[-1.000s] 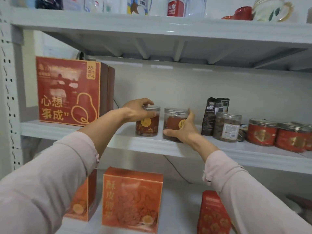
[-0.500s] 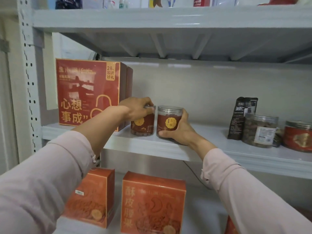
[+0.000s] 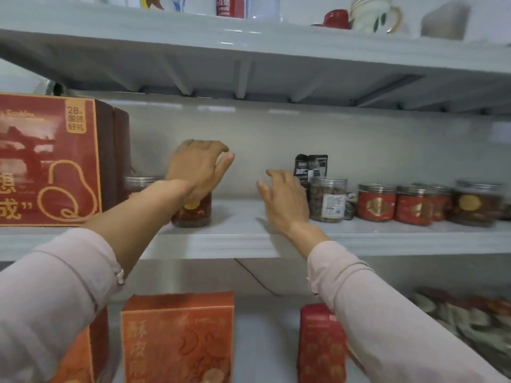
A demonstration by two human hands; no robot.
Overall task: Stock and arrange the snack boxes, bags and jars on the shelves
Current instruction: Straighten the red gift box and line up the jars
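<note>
Left hand [image 3: 197, 172] is over the top of a dark red jar [image 3: 192, 212], fingers loose and spread, not curled round it. It's motion-blurred and the palm hides the lid, so contact can't be confirmed. The jar stands upright near the front of the middle shelf [image 3: 249, 241]. A second jar [image 3: 139, 183], mostly hidden behind the left forearm, sits just beside the large red gift box [image 3: 49, 161] at the shelf's left end.

Right hand [image 3: 284, 201] is held above the shelf with fingers straight and apart, gripping nothing. It is well apart from the dark red jar and close to the clear nut jar [image 3: 327, 200] on its right. A black pouch [image 3: 311, 167] stands upright behind the nut jar, against the back wall. Further right is a row of red-label jars [image 3: 376, 203], close together, with a darker jar [image 3: 475, 203] at the far end.

The two hands are apart, with bare shelf between them. Both sleeves are light pink.

On the lower shelf are an orange box [image 3: 177, 338] at centre and a small red box [image 3: 318, 344] partly behind the right sleeve. The top shelf [image 3: 193, 26] holds a red cup [image 3: 336, 19] and blurry containers.
</note>
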